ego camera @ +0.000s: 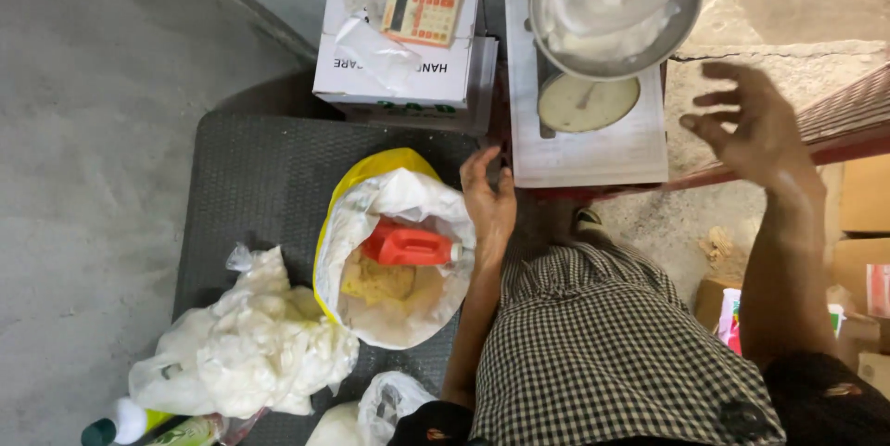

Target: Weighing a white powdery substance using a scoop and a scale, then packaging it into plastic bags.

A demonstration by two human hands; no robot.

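Yellow sack (394, 251), frame centre: left hand (489, 200) rests open on its rim. Right hand (756, 126) hovers empty, fingers spread, beside the scale (593, 140). A knock could tip its bowl (614, 10).

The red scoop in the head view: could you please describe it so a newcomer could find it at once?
Start at the dark ribbed mat on the floor. On it stands an open yellow sack with a white liner, by the left hand. The red scoop lies inside on pale yellowish powder, the only red thing there.
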